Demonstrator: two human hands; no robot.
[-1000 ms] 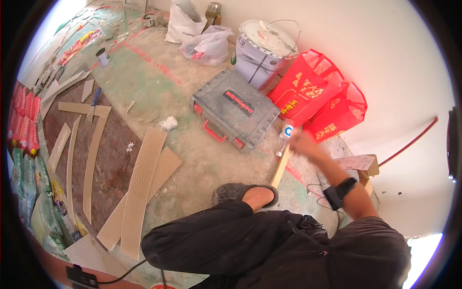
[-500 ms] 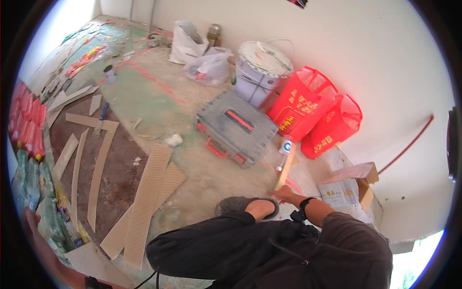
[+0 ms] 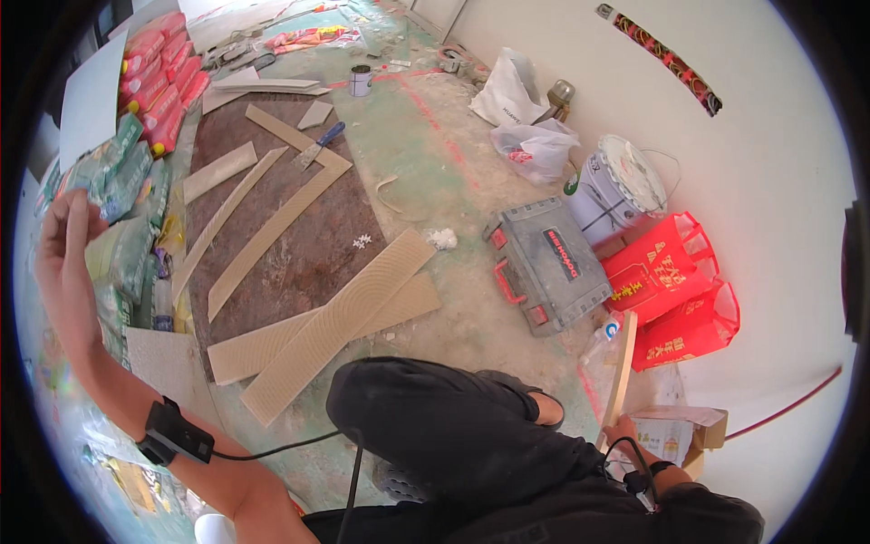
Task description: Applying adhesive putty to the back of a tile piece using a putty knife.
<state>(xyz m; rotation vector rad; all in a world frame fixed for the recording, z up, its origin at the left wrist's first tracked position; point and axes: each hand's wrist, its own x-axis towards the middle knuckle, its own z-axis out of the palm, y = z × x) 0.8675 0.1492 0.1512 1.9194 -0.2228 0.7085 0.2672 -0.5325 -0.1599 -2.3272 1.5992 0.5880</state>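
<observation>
My right hand (image 3: 616, 430) is closed on the lower end of a pale wooden strip (image 3: 622, 363) at the lower right, beside a clear plastic bottle (image 3: 601, 344). My left hand (image 3: 71, 234) is raised at the far left in front of stacked green sacks (image 3: 122, 254), its fingers loosely bent with nothing visible in them. Beige patterned tile strips (image 3: 326, 335) lie on a brown board (image 3: 272, 218) and the floor around it, with a blue-handled scraper (image 3: 319, 143) on them. My bent leg in dark trousers crosses the lower middle.
A grey toolbox (image 3: 544, 258), lidded bucket (image 3: 609, 186), red bags (image 3: 660, 267) and plastic bags (image 3: 530, 145) line the right wall (image 3: 770, 227). A cardboard box (image 3: 707, 422) is at lower right. Red sacks (image 3: 154, 91), a white panel (image 3: 89, 100) and a small can (image 3: 360, 82) stand further back.
The view has swung leftward. My right hand has moved down along the wooden strip to its lower end. My left arm has risen into view at the left.
</observation>
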